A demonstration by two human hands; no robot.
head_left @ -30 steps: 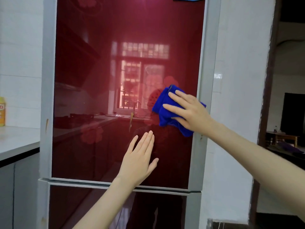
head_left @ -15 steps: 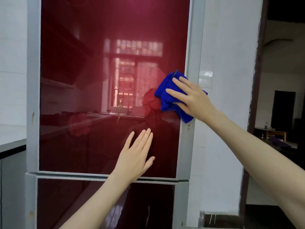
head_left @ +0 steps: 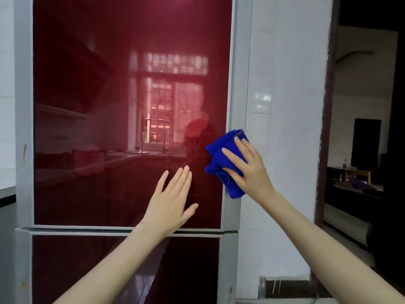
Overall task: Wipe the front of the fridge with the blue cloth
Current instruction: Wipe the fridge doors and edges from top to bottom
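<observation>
The fridge point(head_left: 109, 106) fills the view, with a glossy dark red glass door in a grey frame that mirrors a kitchen window. A folded blue cloth point(head_left: 221, 154) lies against the upper door's right edge, over the grey frame. My right hand point(head_left: 247, 167) presses the cloth flat against the door with straight fingers. My left hand point(head_left: 173, 200) rests flat on the red glass to the left of and below the cloth, fingers straight and spread. Below a grey seam sits the lower door point(head_left: 98, 270).
A white tiled wall point(head_left: 285, 128) stands right of the fridge. Further right an open doorway point(head_left: 361, 150) shows a dark room with a low table. A grey counter edge point(head_left: 7, 191) juts in at the left.
My right hand has slid the blue cloth down along the door's right edge. My left hand stays flat on the glass. The view has shifted a little.
</observation>
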